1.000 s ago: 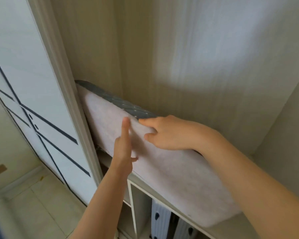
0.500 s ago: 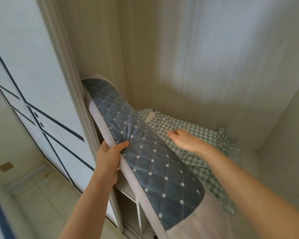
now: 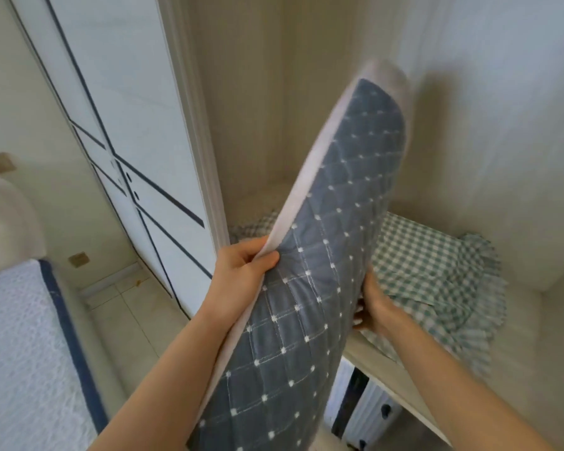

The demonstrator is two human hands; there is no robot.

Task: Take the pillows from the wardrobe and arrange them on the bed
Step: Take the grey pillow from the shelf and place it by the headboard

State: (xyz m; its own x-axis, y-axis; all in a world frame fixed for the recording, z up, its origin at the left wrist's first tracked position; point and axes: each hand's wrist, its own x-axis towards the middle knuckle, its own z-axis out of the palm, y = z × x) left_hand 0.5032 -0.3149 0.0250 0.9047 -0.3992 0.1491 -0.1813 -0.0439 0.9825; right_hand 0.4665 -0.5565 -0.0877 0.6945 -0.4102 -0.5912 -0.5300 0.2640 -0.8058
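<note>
Lifted off the wardrobe shelf (image 3: 404, 382) since half a second ago, the long blue-grey quilted pillow with white dots and a white underside (image 3: 310, 262) now stands steeply tilted in the air in front of the open wardrobe, its top end leaning toward the pale back wall (image 3: 489, 109) and its lower end running out of the bottom of the frame. The left hand (image 3: 241, 271), which gripped the edge lower down before, is clamped on the pillow's white left seam, thumb on the quilted face and fingers curled behind. The right hand (image 3: 372, 307) has come back from the shelf and presses against the pillow's right side; most of its fingers are hidden behind the fabric, so its grip cannot be told for certain. A green-and-white checked pillow with a frilled edge (image 3: 437, 275) lies flat on the shelf behind, just beside the right hand. At left stands the white sliding wardrobe door with dark blue lines (image 3: 137, 131), and the corner of a white textured bed cover with blue trim (image 3: 23, 346) shows at lower left.
</note>
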